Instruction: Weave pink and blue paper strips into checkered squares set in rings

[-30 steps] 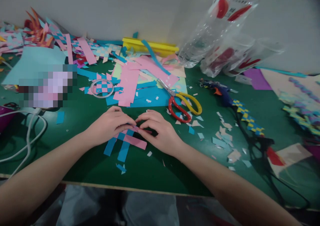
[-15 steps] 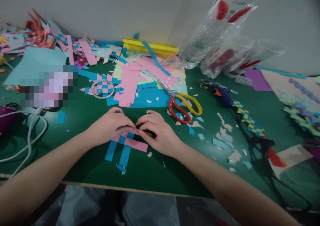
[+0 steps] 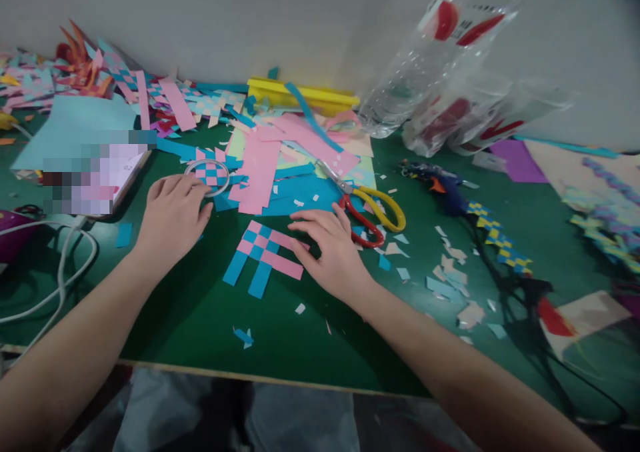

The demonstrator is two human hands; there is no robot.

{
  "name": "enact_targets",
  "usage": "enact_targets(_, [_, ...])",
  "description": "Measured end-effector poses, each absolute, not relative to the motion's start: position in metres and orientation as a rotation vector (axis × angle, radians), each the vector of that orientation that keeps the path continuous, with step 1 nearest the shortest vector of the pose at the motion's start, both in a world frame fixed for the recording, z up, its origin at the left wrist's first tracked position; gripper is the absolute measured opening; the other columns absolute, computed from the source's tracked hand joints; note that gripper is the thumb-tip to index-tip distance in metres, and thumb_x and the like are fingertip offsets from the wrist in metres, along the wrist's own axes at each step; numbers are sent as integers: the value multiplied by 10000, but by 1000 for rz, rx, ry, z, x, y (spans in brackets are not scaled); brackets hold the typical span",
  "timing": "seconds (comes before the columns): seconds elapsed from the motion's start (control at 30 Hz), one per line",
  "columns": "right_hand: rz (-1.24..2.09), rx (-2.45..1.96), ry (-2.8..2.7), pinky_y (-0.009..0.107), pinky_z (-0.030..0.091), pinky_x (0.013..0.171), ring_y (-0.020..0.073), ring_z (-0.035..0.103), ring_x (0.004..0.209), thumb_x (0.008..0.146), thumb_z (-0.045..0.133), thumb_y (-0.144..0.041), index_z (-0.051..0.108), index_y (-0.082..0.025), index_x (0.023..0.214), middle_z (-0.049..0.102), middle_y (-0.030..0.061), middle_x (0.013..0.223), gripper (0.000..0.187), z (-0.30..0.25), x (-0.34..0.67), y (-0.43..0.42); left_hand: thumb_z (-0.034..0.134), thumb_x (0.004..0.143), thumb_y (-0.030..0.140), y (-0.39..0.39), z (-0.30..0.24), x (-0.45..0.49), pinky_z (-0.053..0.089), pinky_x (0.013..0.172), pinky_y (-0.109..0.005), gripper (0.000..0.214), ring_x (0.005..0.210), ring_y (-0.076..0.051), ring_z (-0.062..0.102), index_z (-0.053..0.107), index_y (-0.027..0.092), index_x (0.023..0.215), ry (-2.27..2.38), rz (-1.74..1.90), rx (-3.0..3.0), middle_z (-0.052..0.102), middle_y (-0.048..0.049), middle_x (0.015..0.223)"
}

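Note:
A small checked weave of pink and blue paper strips (image 3: 260, 245) lies flat on the green table in front of me, its loose strip ends pointing toward me and to the right. My right hand (image 3: 330, 245) hovers at its right side, fingers spread, the thumb over the end of a pink strip. To the upper left, my left hand (image 3: 175, 212) is at a roll of clear tape (image 3: 227, 179), thumb apart from its bent fingers. The fingertips overlap the roll's left edge; whether they grip it I cannot tell. Another pink and blue checked piece (image 3: 209, 173) shows inside the ring.
Scissors (image 3: 377, 209) with red and yellow handles lie beyond my right hand. A phone (image 3: 131, 172) with a white cable (image 3: 61, 272) is at left. Paper scraps (image 3: 453, 275), a glue gun (image 3: 450, 195), a plastic bottle (image 3: 415, 65) and cups (image 3: 515, 115) stand or lie around.
My left hand has left the weave and moved left and up to the tape roll. My right hand has opened away from the weave, which now sits slightly farther from me.

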State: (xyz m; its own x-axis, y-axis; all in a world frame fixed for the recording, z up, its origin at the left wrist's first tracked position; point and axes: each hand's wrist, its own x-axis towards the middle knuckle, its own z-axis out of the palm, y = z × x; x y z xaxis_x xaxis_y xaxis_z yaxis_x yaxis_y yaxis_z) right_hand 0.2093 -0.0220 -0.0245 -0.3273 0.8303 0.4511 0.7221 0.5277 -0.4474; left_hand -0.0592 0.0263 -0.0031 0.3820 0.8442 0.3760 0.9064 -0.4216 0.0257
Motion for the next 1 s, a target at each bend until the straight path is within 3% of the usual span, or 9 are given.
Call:
enact_targets(0.17, [170, -1014, -2279, 545, 185, 1144, 194, 603, 1043, 881, 528, -229, 627, -241, 946, 696, 13, 1009, 120, -19, 206, -28, 456, 897, 262, 30, -9, -57, 359, 971, -522, 216, 1164, -316, 499, 607, 232, 1048, -1551, -537, -2473, 625, -102, 1109])
enact_targets(0.37, [200, -862, -2422, 480, 391, 1047, 180, 639, 955, 892, 505, -209, 659, -216, 914, 717, 33, 968, 156, -18, 204, -28, 462, 887, 239, 33, -10, -58, 357, 958, -518, 178, 1132, -313, 502, 609, 220, 985, -1595, -589, -2469, 625, -103, 1079])
enact_targets(0.5, [234, -793, -2431, 421, 467, 997, 174, 650, 982, 904, 495, -213, 651, -190, 943, 715, 52, 1009, 162, -20, 205, -25, 472, 886, 249, 32, -9, -56, 368, 940, -503, 128, 1119, -311, 506, 591, 216, 921, -1578, -536, -2438, 634, -96, 1041])
enact_targets(0.63, [236, -762, -2435, 441, 440, 1031, 169, 638, 1036, 908, 482, -199, 630, -198, 1009, 705, 54, 1068, 179, -20, 204, -25, 462, 892, 250, 30, -8, -53, 366, 928, -502, 117, 1100, -309, 516, 571, 222, 859, -1567, -574, -2449, 642, -87, 1006])
enact_targets(1.0, [197, -850, -2184, 466, 395, 1059, 182, 611, 1067, 851, 501, -113, 543, -218, 1128, 675, 66, 1088, 299, -14, 193, -35, 471, 936, 278, 10, 4, -29, 382, 969, -433, 84, 879, -195, 639, 522, 234, 987, -1512, -1021, -2572, 716, 7, 837])
